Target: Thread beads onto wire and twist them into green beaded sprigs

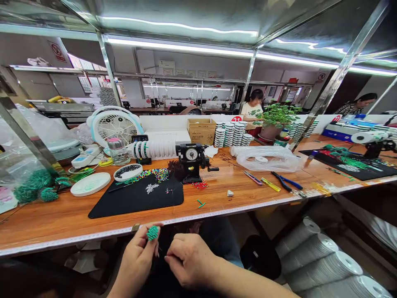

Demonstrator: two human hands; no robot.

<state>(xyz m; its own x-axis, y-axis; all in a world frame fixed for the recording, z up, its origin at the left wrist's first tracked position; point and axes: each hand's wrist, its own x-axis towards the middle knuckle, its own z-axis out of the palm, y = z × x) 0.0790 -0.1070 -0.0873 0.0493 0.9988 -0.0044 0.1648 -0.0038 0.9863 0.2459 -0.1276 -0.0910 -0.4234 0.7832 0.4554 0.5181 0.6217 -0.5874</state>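
Observation:
My left hand (138, 258) is below the table's front edge, its fingers closed round a small green beaded ball (152, 233) held up at the fingertips. My right hand (189, 258) is beside it, fingers pinched together near the left hand; what they pinch is too thin to make out. On the wooden table (242, 194) above lies a black mat (139, 198) with loose coloured beads (151, 174) and small white pieces. A black hand-crank winder with a dial (192, 159) stands at the mat's far right corner.
A white fan (115, 124), white round plates (90, 183), stacks of white spools (231, 133), a cardboard box (201, 130), pliers (283, 181), a plastic bag (268, 158) and finished green pieces (37, 184) sit on the table. Large spools (322, 256) lie on the floor at right. Two people sit at far benches.

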